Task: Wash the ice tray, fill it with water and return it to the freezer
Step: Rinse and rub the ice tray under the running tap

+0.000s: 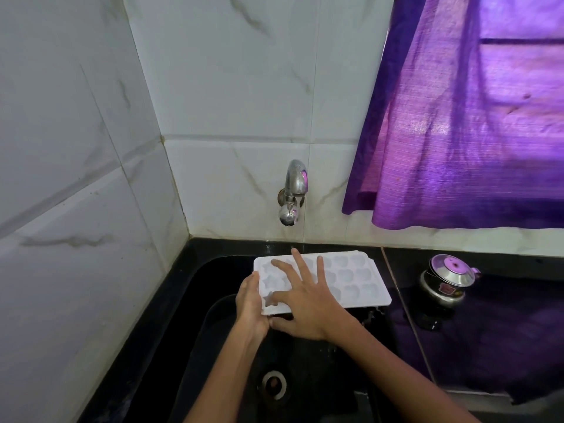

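White marble-look wall tiles (232, 87) with grey veins fill the corner behind a black sink (189, 319), set in a glossy black countertop (503, 337). One steel wall tap (292, 192) sticks out of the tiles right above the sink's back edge; cannot tell if water is running. One purple curtain (464, 117) hangs over a window top right, hem ending just above the counter. One round drain (273, 385) in the sink bottom, near the forearms.

One white ice tray (345, 277), held over the sink below the tap, roughly level, long side running left-right. Moulded cavities in three rows; star shapes at the left end, rounded ones to the right. Exact cavity count unclear, hand covers part.

Two hands in view. Left hand (251, 303) grips the tray's left short edge, fingers wrapped under, thumb side up along the rim. Right hand (305, 303) lies flat on top of the tray's left half, fingers spread wide and straight, thumb under the near edge.

One small steel pot with lid (447, 280) on the counter right of the sink, well apart from the tray. One small dark object (430, 323) just in front of it, too dim to identify.
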`<state>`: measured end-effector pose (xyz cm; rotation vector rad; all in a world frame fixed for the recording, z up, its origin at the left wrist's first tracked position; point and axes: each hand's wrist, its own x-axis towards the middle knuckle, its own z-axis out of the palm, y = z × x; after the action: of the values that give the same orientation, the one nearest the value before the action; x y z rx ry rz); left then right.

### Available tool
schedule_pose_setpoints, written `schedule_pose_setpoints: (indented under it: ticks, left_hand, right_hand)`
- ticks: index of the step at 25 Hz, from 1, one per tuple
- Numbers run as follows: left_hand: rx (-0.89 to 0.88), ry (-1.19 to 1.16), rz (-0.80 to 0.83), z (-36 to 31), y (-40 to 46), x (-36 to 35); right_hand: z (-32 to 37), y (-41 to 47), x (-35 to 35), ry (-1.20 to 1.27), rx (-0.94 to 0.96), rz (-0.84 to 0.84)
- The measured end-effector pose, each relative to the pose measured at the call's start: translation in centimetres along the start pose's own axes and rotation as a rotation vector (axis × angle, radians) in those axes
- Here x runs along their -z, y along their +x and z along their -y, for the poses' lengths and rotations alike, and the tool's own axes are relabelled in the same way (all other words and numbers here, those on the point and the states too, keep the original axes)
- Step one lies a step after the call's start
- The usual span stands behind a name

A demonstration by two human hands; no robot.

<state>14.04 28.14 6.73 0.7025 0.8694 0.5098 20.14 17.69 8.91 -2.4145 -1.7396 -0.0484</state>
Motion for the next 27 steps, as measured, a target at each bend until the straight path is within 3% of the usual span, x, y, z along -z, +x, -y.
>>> schedule_pose_setpoints:
  ticks: [4, 10, 13, 19, 27]
  left_hand:
    - [-0.048, -0.004, 0.007, -0.5, 0.1, 0.6]
    - [-0.055, 0.038, 0.023, -0.7, 0.5, 1.2]
    - [-0.059, 0.055, 0.018, -0.7, 1.1, 1.9]
    - [-0.068, 0.065, 0.040, -1.5, 1.7, 3.0]
    - [-0.034, 0.048, 0.053, -2.2, 2.6, 3.6]
  right_hand:
    - [-0.7, -0.8, 1.6, 0.374, -0.123, -0.033]
    - [-4.8, 0.5, 2.9, 0.685, -0.316, -0.453]
    - [-6.6, 3.2, 4.4, 0.876, -0.502, -0.496]
    - [-9.2, 9.9, 5.3, 1.269, -0.788, -0.331]
    - [-10.2, 13.9, 3.8, 1.423, -0.847, -0.102]
